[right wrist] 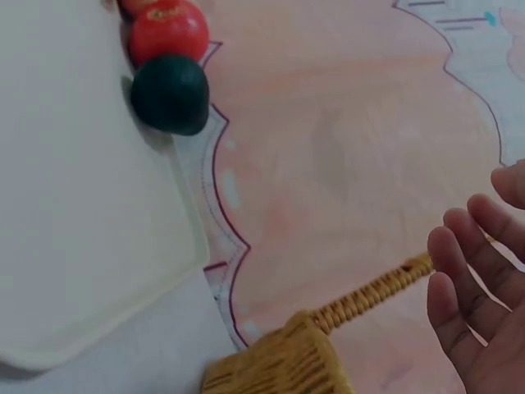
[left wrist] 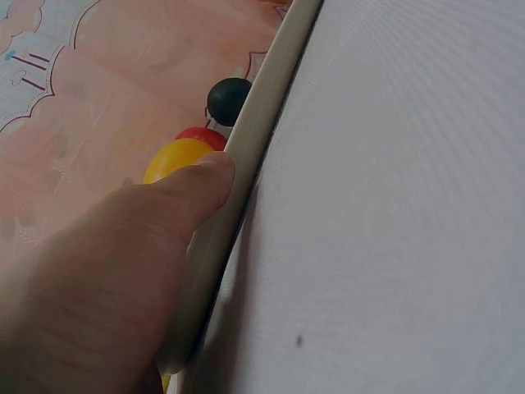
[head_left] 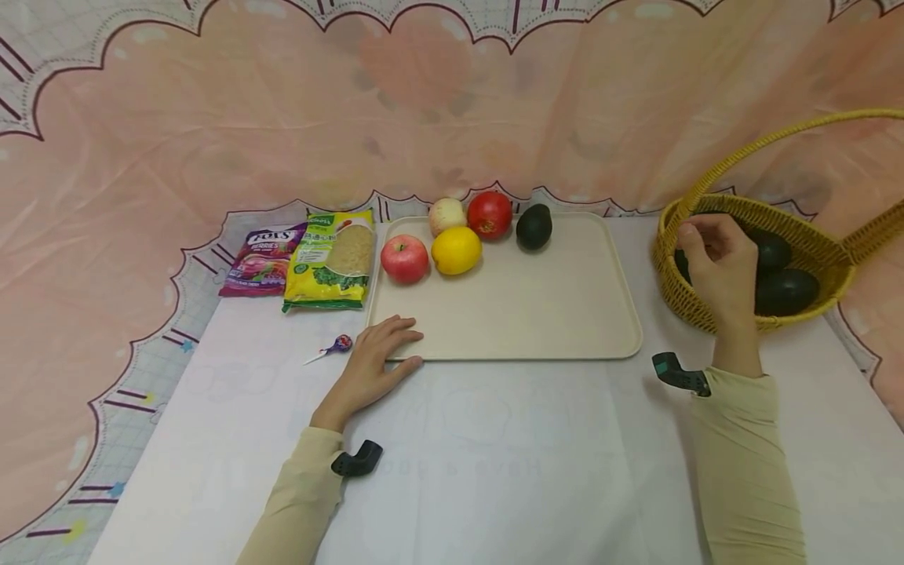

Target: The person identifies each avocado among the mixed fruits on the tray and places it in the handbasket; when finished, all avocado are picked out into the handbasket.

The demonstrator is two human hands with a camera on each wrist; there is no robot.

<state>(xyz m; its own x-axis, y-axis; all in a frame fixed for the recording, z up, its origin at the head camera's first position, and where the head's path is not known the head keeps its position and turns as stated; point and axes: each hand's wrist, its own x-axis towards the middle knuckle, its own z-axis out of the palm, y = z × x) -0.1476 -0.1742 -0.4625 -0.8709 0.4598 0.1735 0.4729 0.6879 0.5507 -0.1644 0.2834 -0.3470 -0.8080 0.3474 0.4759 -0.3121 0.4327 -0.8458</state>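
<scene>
My left hand rests on the near left corner of the beige tray, fingers extended and thumb along the rim. My right hand is over the left side of the yellow wicker basket. In the right wrist view its fingers are loosely bent, with nothing between them. Dark avocados lie in the basket, partly hidden by that hand. On the tray are a pink-red apple, a yellow lemon, a pale round fruit or onion, a red pomegranate and one dark avocado.
Left of the tray lie a purple Fox's Berries candy bag and a yellow-green Knorr packet. A wrapped lollipop lies beside my left hand. The basket's tall handle arches up at the right. A patterned cloth hangs behind the white table.
</scene>
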